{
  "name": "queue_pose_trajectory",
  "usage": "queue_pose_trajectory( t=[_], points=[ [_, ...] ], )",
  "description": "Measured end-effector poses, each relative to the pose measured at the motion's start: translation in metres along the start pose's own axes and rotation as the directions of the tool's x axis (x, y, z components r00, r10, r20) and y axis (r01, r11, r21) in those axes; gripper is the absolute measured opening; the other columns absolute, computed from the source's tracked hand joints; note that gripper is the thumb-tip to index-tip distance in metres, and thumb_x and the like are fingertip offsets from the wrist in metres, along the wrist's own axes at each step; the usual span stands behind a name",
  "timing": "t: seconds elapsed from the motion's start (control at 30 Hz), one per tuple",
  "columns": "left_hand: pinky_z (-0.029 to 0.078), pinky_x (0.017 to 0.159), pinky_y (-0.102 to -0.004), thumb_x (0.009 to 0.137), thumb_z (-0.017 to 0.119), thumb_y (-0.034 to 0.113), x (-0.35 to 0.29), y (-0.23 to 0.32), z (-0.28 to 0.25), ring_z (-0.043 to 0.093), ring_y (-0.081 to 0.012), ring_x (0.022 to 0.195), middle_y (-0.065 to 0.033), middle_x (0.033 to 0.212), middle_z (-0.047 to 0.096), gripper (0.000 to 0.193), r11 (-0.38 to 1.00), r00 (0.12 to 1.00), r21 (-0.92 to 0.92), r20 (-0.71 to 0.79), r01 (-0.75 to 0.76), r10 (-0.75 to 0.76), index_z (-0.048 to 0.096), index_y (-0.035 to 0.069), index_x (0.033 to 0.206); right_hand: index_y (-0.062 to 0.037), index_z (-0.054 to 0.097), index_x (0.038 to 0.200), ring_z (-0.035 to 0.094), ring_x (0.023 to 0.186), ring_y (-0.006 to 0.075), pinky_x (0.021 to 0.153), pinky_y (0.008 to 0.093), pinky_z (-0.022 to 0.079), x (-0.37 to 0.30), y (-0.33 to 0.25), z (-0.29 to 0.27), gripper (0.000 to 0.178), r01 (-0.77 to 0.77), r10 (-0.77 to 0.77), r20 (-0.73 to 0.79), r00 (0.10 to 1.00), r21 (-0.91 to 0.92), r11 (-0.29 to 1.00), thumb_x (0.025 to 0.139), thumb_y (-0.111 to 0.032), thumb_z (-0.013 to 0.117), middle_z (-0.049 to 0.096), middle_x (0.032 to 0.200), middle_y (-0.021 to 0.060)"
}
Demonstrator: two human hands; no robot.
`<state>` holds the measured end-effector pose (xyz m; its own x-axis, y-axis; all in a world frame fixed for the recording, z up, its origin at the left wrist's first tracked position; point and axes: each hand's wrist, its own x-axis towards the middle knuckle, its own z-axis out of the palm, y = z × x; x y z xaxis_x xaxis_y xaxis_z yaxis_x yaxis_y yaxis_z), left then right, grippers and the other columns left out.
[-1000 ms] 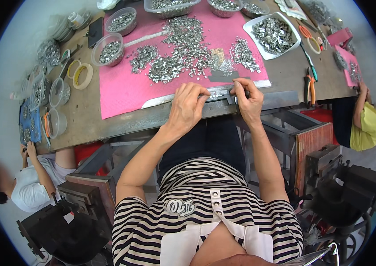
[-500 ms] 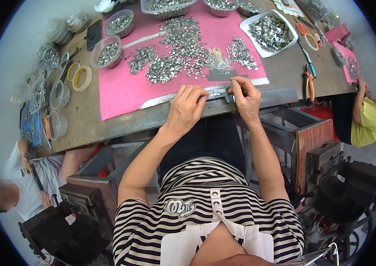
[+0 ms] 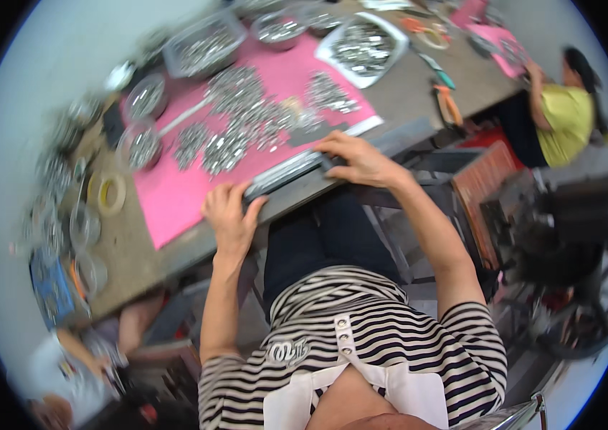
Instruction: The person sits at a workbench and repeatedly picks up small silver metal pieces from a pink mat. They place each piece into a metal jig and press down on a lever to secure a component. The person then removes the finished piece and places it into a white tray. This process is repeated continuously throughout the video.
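Observation:
A long dark bar-like holder [image 3: 288, 172], with a silvery strip along it, lies slanted at the near edge of the pink mat [image 3: 164, 215]. My left hand [image 3: 229, 218] grips its left end, thumb on the near side and fingers on the far side. At the other end my right hand [image 3: 363, 160] pinches it between thumb and fingers. Blur hides the bar's details. Just beyond it, piles of small silvery metal pieces [image 3: 226, 152] spread over the mat, beside a flat grey piece [image 3: 311, 135].
Clear tubs of metal pieces [image 3: 142, 147] and a white tray [image 3: 327, 51] stand around the mat. Orange-handled pliers [image 3: 449, 106] lie at the right, tape rolls [image 3: 108, 192] at the left. Co-workers sit at both sides, one in a yellow top [image 3: 566, 123].
The view has turned, so the table now slants up to the right. My hands have moved farther apart, to the two ends of the bar, which shows more fully.

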<state>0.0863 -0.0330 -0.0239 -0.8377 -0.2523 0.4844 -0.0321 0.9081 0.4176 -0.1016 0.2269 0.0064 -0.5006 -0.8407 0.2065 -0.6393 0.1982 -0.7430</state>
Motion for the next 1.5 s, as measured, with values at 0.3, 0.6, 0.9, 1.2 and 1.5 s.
queue_pose_trajectory(
  t=[0.3,0.6,0.9,1.2,1.5],
  points=[
    [0.041,0.099,-0.0431,0.080,0.084,0.010,0.026,0.027,0.015,0.058,-0.0314,0.109,-0.0108,0.108,0.067,0.035,0.925,0.988,-0.359,0.038,-0.125,0.148,0.072,0.006,0.113,0.0016,0.065,0.123,0.069,0.093,0.0266,0.082,0.0370,0.058,-0.063,-0.035,-0.028,0.052,-0.001,-0.015,-0.217,0.976,-0.072,0.997,0.079,-0.013,0.089,0.063,0.104,0.0124],
    [0.051,0.079,-0.0328,0.088,0.075,0.003,0.097,0.256,0.133,0.063,-0.0198,0.090,-0.0103,0.103,0.065,0.029,0.446,0.759,-0.894,0.256,-0.051,0.598,0.071,0.004,0.117,-0.0022,0.070,0.113,0.068,0.085,0.0207,0.079,0.0343,0.055,-0.287,-0.086,-0.087,0.047,-0.539,0.250,-0.794,0.555,-0.114,0.835,0.074,-0.016,0.092,0.064,0.095,0.0086],
    [0.048,0.101,-0.0268,0.104,0.059,0.007,0.076,0.471,0.297,0.063,-0.0124,0.111,-0.0042,0.123,0.070,0.039,0.220,0.562,-0.909,0.394,0.353,0.728,0.063,0.002,0.143,-0.0050,0.060,0.090,0.054,0.070,0.0237,0.067,0.0398,0.047,-0.377,-0.067,-0.104,0.051,-0.848,0.203,-0.973,0.107,0.017,0.529,0.067,-0.032,0.097,0.058,0.082,0.0066],
    [0.043,0.113,-0.0350,0.107,0.054,0.011,0.059,0.524,0.306,0.058,-0.0253,0.134,-0.0172,0.143,0.064,0.044,0.316,0.424,-0.937,0.350,0.151,0.835,0.056,0.003,0.149,-0.0074,0.060,0.082,0.059,0.080,0.0288,0.081,0.0422,0.045,-0.359,-0.039,-0.106,0.043,-0.831,0.092,-0.979,0.181,-0.102,0.547,0.071,-0.030,0.095,0.063,0.078,0.0066],
    [0.013,0.128,-0.0580,0.100,0.063,0.053,0.058,0.455,0.252,0.022,-0.0316,0.161,-0.0171,0.173,0.027,0.089,0.324,0.220,-0.946,0.310,-0.025,0.925,0.028,0.004,0.166,0.0081,0.056,0.126,0.066,0.107,0.0304,0.097,0.0424,0.055,-0.500,-0.251,-0.079,0.036,-0.921,-0.844,-0.510,-0.166,-0.227,0.318,0.096,-0.006,0.068,0.065,0.121,0.0214]
  ],
)
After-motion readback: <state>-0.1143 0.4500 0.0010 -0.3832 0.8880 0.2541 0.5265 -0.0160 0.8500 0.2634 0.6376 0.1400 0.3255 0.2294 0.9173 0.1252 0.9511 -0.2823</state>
